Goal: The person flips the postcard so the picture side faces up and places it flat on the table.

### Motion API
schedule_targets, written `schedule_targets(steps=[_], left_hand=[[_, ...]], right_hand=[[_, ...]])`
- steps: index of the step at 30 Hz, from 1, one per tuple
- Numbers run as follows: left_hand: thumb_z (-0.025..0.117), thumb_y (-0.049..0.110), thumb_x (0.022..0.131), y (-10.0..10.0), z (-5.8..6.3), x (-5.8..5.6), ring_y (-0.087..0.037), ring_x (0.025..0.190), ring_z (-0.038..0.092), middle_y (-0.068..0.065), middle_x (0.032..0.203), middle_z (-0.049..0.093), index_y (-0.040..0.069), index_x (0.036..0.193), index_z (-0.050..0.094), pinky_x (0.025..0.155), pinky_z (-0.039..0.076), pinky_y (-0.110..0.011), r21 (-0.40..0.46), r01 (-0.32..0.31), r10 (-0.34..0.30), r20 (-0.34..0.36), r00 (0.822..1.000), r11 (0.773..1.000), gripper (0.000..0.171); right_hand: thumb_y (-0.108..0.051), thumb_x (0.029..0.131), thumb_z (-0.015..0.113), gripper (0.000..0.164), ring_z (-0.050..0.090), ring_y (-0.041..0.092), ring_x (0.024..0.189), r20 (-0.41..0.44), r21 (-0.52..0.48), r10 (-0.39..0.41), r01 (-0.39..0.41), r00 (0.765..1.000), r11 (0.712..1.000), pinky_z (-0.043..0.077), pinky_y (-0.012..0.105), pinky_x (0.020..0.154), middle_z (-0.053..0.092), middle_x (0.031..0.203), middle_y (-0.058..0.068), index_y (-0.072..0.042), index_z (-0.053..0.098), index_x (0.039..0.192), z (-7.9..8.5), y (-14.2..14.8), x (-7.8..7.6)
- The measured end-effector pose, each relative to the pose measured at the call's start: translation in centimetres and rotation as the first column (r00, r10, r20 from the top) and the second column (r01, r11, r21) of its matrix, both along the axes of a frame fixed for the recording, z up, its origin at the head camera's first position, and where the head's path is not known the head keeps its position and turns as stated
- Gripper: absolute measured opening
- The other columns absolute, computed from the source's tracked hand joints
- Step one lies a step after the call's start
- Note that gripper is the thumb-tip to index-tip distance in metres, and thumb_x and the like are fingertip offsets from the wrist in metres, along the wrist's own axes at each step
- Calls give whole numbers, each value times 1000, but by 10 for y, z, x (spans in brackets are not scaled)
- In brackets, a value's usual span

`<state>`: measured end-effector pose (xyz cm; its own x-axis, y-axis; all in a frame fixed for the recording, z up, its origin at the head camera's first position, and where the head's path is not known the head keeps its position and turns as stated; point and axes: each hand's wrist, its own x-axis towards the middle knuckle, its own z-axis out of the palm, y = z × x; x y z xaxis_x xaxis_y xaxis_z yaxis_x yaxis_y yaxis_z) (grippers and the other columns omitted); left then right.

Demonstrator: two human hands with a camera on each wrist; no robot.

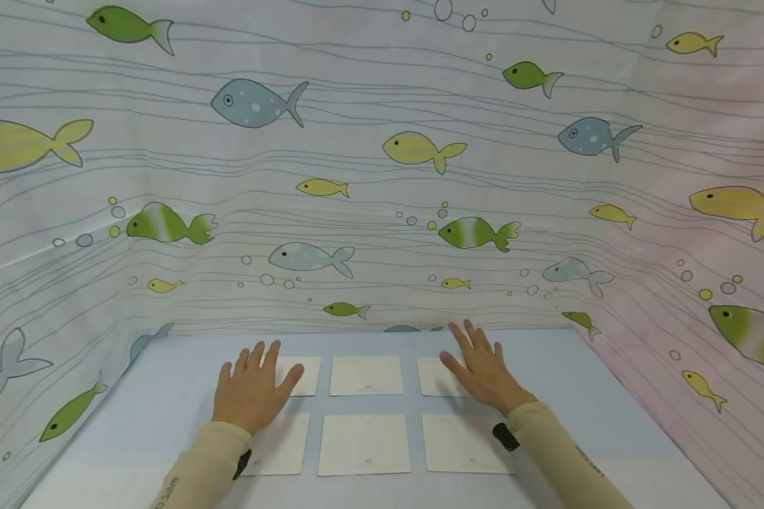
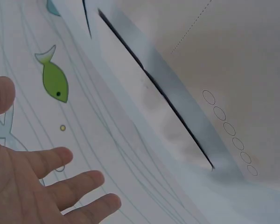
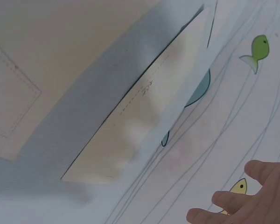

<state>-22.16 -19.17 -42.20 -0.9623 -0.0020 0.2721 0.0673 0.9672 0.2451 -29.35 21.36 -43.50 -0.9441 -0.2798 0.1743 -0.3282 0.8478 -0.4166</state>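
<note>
My left hand (image 1: pixel 250 390), palm down with fingers spread, is over the cards on the left. Straight, parted fingers also show on my right hand (image 1: pixel 486 377), which is above the far right card (image 1: pixel 434 375). Neither hand holds anything. White cards lie in two rows of three; between the hands are the far middle card (image 1: pixel 366 375) and the near middle card (image 1: pixel 365 442). Part of the near left card (image 1: pixel 286 445) is hidden by the left arm. In the left wrist view a card bears a row of small ovals (image 2: pixel 229 129); the right wrist view shows a dashed outline (image 3: pixel 16 93) on another.
A pale blue-white table (image 1: pixel 172 382) carries the cards. Behind it and along both sides hangs a white curtain (image 1: pixel 369 170) printed with fish and wavy lines. Dark bands (image 1: pixel 506 436) sit at both wrists, beside beige sleeves (image 1: pixel 557 452).
</note>
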Motion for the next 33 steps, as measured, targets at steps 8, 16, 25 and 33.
schedule_targets(steps=[8, 16, 25, 33], left_hand=[[58, 49, 99, -4, 1, 0, -55, 131, 43, -33, 145, 46, -4, 147, 44, 102, 33, -71, 59, 47, -48, 16, 999, 997, 74], [65, 59, 93, -33, 17, -8, -57, 134, 38, -33, 149, 42, -7, 151, 36, 104, 33, -70, 252, 141, -182, 148, 972, 957, 92], [78, 53, 85, -92, 14, -29, -58, 136, 33, -37, 150, 37, -8, 152, 33, 106, 31, -69, 274, 106, -177, 247, 953, 956, 101], [85, 49, 78, -113, 3, -42, -57, 132, 38, -30, 141, 50, 2, 147, 47, 100, 36, -70, 259, 100, -186, 332, 925, 961, 92]], right_hand=[[-59, 104, 41, 77, 5, 48, 152, 11, -9, -3, 3, 1000, 1000, -2, 74, 111, 6, 168, 19, -18, 15, 164, -2, 0, -1], [-60, 102, 44, 83, 4, 44, 153, 40, -56, -1, 3, 999, 998, -3, 69, 114, 7, 168, 17, -14, 12, 164, -2, -5, 1], [-54, 98, 60, 94, 10, 42, 153, 44, -59, 49, -46, 998, 997, 4, 66, 117, 13, 168, 15, -7, 12, 163, 2, -15, 3], [-51, 95, 67, 92, 21, 43, 150, 51, -75, 72, -68, 996, 995, 18, 65, 116, 26, 164, 17, -12, 19, 162, -6, -31, 4]])
